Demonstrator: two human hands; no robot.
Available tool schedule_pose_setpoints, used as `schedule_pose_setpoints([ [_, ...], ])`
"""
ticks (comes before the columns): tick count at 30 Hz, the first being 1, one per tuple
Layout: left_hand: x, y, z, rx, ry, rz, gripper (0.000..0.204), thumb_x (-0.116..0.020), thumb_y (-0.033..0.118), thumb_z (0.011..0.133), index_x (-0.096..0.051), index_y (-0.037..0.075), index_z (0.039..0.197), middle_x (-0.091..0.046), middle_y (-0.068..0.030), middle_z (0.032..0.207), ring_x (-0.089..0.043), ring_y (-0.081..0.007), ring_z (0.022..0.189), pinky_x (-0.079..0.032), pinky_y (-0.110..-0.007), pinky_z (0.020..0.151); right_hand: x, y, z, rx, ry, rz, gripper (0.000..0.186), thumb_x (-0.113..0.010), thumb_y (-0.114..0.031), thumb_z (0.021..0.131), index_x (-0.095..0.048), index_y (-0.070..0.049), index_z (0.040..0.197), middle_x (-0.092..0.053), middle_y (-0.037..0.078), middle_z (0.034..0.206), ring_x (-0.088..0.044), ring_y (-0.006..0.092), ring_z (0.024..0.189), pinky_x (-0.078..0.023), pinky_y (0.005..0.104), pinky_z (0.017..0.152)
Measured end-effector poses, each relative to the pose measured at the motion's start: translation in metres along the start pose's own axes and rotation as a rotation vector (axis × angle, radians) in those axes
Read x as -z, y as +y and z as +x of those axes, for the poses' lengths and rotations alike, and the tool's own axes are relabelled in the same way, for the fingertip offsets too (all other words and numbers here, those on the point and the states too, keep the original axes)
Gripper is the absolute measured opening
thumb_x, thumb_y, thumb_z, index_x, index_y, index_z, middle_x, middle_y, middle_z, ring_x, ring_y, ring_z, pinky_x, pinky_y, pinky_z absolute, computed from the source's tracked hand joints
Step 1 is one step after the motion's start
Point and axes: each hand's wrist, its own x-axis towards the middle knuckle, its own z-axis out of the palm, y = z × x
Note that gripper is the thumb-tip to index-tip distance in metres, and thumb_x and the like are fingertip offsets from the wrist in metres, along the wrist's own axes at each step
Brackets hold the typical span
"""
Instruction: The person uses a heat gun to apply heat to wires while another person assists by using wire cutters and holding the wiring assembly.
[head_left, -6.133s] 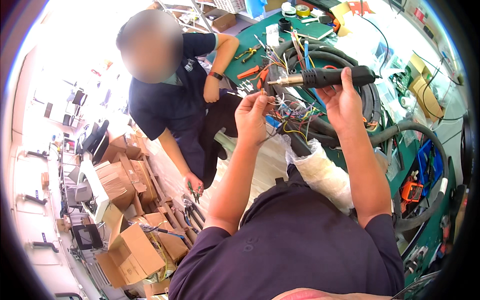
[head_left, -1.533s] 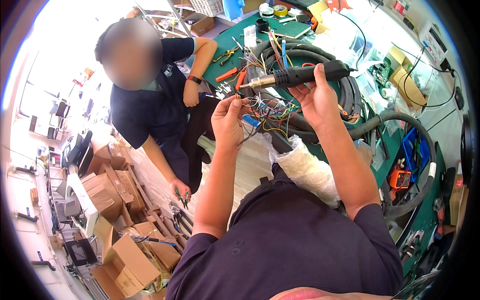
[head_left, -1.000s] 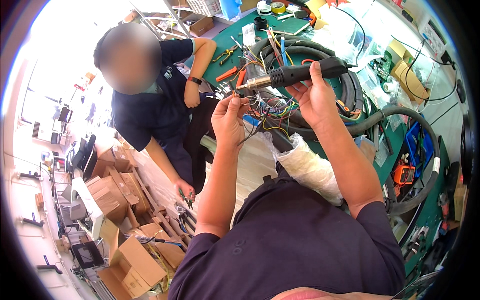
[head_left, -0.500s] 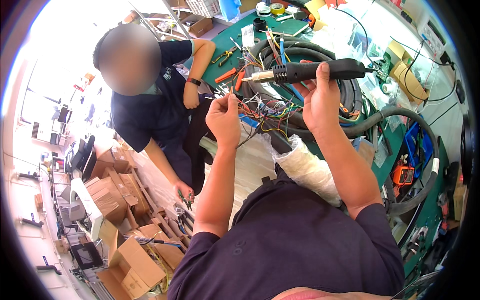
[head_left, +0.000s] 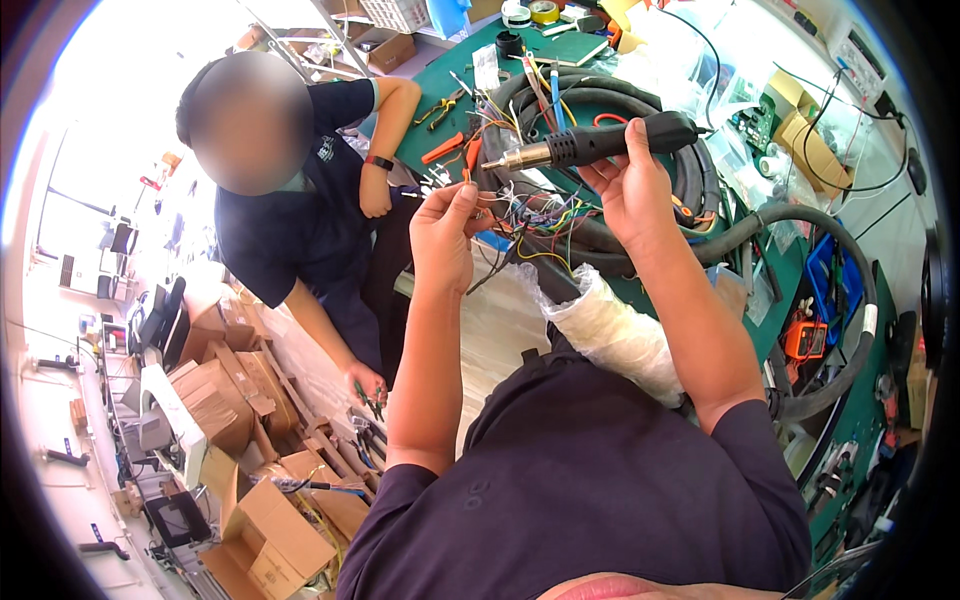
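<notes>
While the right hand (head_left: 640, 190) grasps the black heat gun (head_left: 590, 145) round its body, the metal nozzle (head_left: 522, 157) points left, just above the left hand (head_left: 445, 222), which pinches a thin orange-looking wire (head_left: 467, 177) between thumb and fingers. Loose wires (head_left: 548, 215) tangle beside it, near a thick black cable (head_left: 711, 180) coiled on the desk (head_left: 470, 60). Good handling here would likely mean holding that wire clear of its neighbours, sweeping the nozzle instead of dwelling, and keeping fingertips out of any hot air. Whether the gun is blowing cannot be told.
</notes>
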Motion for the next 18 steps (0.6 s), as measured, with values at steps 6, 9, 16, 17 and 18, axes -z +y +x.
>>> schedule_pose_setpoints([
  [6,0.017,-0.001,0.006,0.095,-0.146,-0.163,0.018,-0.06,0.015,0.092,-0.062,-0.001,0.1,-0.068,-0.0127,0.088,-0.067,-0.0161,0.082,-0.053,-0.022,0.062,-0.005,0.0,-0.003,-0.028,0.02,0.008,0.037,-0.05,-0.04,0.096,-0.055,-0.004,0.104,-0.062,0.009,0.096,-0.063,0.0235,0.089,-0.053,0.0392,0.077],
  [9,0.019,0.0,0.01,0.136,-0.198,-0.176,0.018,-0.059,0.015,0.093,-0.062,-0.001,0.1,-0.068,-0.0123,0.089,-0.067,-0.0163,0.082,-0.053,-0.021,0.062,-0.003,0.002,-0.001,-0.033,0.022,0.01,0.038,-0.05,-0.04,0.096,-0.056,-0.004,0.104,-0.062,0.009,0.096,-0.063,0.0237,0.089,-0.053,0.0396,0.078],
  [16,0.018,0.002,0.012,0.21,-0.28,-0.173,0.014,-0.061,0.013,0.091,-0.064,0.001,0.096,-0.069,-0.0136,0.091,-0.066,-0.0145,0.079,-0.052,-0.019,0.058,-0.002,0.001,-0.001,-0.021,0.03,0.014,0.039,-0.05,-0.041,0.096,-0.055,-0.003,0.105,-0.062,0.009,0.097,-0.062,0.0242,0.091,-0.052,0.0406,0.08],
  [17,0.018,0.002,0.013,0.217,-0.284,-0.176,0.013,-0.061,0.013,0.09,-0.064,0.001,0.095,-0.069,-0.0138,0.091,-0.066,-0.0136,0.077,-0.051,-0.019,0.058,-0.002,0.0,0.0,-0.029,0.031,0.017,0.039,-0.051,-0.041,0.096,-0.055,-0.003,0.105,-0.062,0.009,0.097,-0.062,0.0243,0.091,-0.052,0.0405,0.081],
  [18,0.019,0.001,0.013,0.223,-0.287,-0.179,0.012,-0.062,0.012,0.09,-0.064,0.002,0.095,-0.069,-0.014,0.091,-0.065,-0.0126,0.075,-0.051,-0.019,0.057,-0.002,0.0,0.0,-0.036,0.033,0.02,0.039,-0.051,-0.041,0.096,-0.055,-0.003,0.105,-0.062,0.009,0.098,-0.062,0.0243,0.091,-0.052,0.0404,0.081],
])
